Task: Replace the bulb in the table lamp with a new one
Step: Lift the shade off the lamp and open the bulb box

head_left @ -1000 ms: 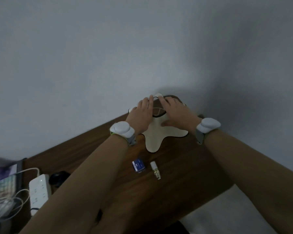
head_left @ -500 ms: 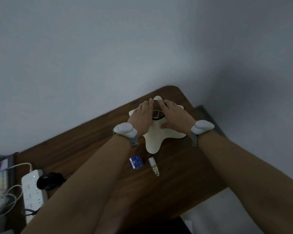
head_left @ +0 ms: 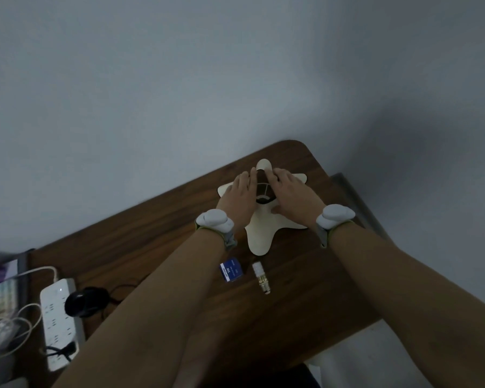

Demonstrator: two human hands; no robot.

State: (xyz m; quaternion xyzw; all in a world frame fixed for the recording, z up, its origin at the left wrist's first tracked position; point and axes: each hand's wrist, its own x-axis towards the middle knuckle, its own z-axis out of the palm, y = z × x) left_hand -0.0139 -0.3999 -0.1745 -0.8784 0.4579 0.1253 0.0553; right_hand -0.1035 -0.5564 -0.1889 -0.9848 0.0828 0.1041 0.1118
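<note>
- Hands are laid flat on the cream, petal-shaped lamp shade (head_left: 259,233) at the far corner of the wooden table (head_left: 305,298).
- Left hand (head_left: 237,198) and right hand (head_left: 293,193) are seen with fingers extended and spread, one on each side of the shade's dark central opening; nothing is gripped.
- A small bulb (head_left: 261,277) is seen lying on the table near the shade, just beside a blue box (head_left: 231,269).
- A power strip (head_left: 58,322) is seen at the left.

Left hand (head_left: 240,198) and right hand (head_left: 293,196) reach forward, fingers (head_left: 275,177) extended flat.

Cream petal-shaped lampshade (head_left: 259,233), loose bulb (head_left: 261,277) nearby
</note>
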